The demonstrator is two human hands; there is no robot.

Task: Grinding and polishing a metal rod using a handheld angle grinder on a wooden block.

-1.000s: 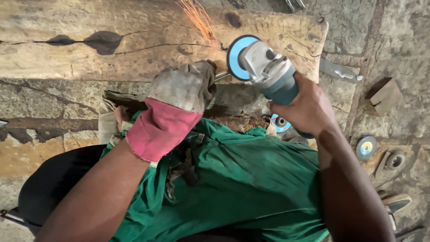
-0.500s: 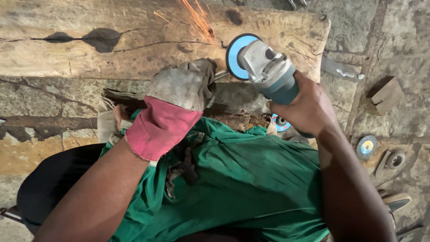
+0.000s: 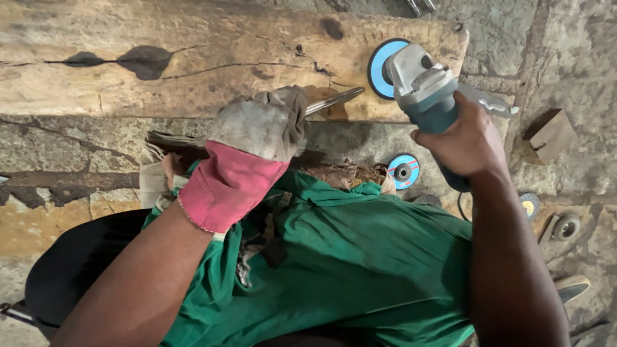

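risk: gloved left hand [image 3: 257, 132] is closed on a metal rod [image 3: 334, 101] lying on the wooden beam [image 3: 193, 61], bare right hand [image 3: 466, 141] grips the angle grinder [image 3: 424, 87], whose blue disc [image 3: 380, 67] sits near the rod tip; a slip could kick the disc toward the fingers.

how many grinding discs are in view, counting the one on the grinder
3 clear ones: a blue disc mounted on the angle grinder, a blue-and-red disc on the floor below it, and a yellow-centred disc at right. Others may be hidden.

Grinder [image 3: 421, 80] right of metal rod [image 3: 334, 101]
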